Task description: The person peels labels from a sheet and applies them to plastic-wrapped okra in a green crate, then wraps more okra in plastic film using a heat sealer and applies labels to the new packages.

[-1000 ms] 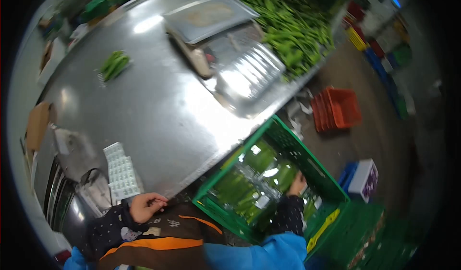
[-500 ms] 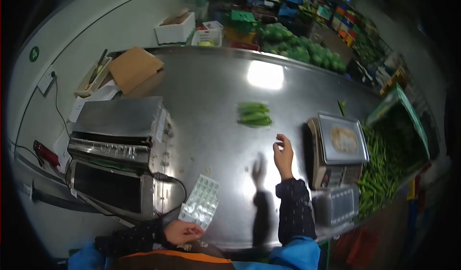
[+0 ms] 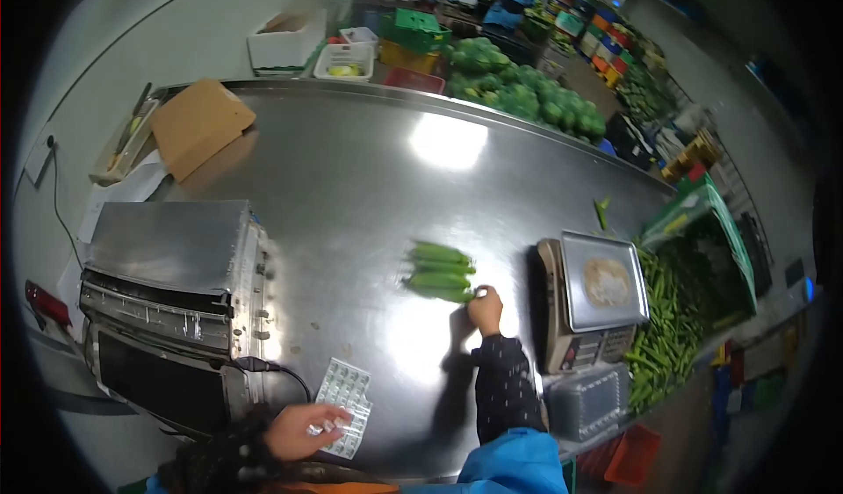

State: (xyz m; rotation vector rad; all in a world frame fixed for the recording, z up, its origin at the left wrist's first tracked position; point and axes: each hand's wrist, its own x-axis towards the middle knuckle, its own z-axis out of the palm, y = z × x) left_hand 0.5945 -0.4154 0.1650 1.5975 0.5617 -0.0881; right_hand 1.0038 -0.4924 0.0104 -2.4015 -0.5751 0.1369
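A pack of long green vegetable pods (image 3: 439,270) lies on the steel table. Its wrapping is hard to see, and the pods look slightly blurred. My right hand (image 3: 486,311) has its fingers closed at the near right corner of this pack. Lower left, my left hand (image 3: 303,430) hangs over the edge of a sheet of small labels (image 3: 349,387), palm side partly turned up. Its thumb and fingers curl together; a whitish spot shows at the tips, too small to name.
A wrapping machine (image 3: 167,248) stands at left, its cable (image 3: 285,369) reaching toward the labels. To the right are a weighing scale (image 3: 601,281), clear plastic trays (image 3: 587,403) and a green crate (image 3: 707,204) spilling loose green pods (image 3: 663,345). Cardboard (image 3: 202,129) lies at back left.
My right hand has come down to the pack and closed at its corner. The pack has slid nearer to me. My left hand has shifted over the label sheet. The view has turned slightly.
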